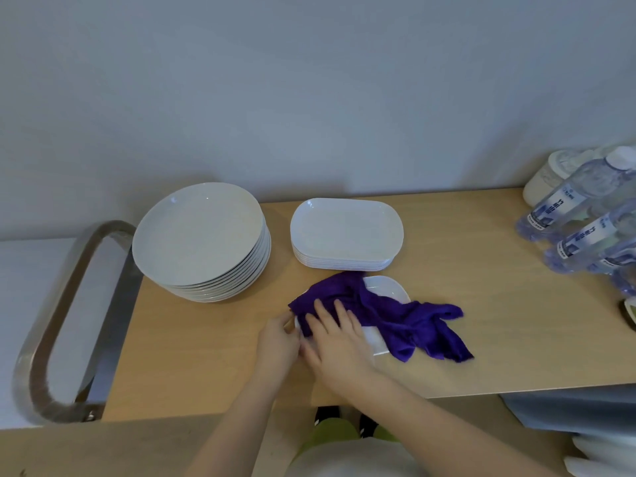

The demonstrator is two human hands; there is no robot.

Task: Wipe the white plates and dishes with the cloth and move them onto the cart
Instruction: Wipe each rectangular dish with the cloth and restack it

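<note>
A white oblong dish (387, 290) lies on the wooden surface (206, 356) in front of me, mostly covered by a purple cloth (395, 321). My right hand (339, 342) presses flat on the cloth over the dish, fingers straight. My left hand (278, 342) grips the dish's left edge. Behind, a tall stack of round white plates (201, 239) stands at the left. A lower stack of oblong white dishes (346, 232) stands to its right.
A metal cart handle (69, 321) curves round at the left end of the wooden surface. Several water bottles (578, 215) lie at the right by a white container (550, 177). A grey wall runs close behind the stacks.
</note>
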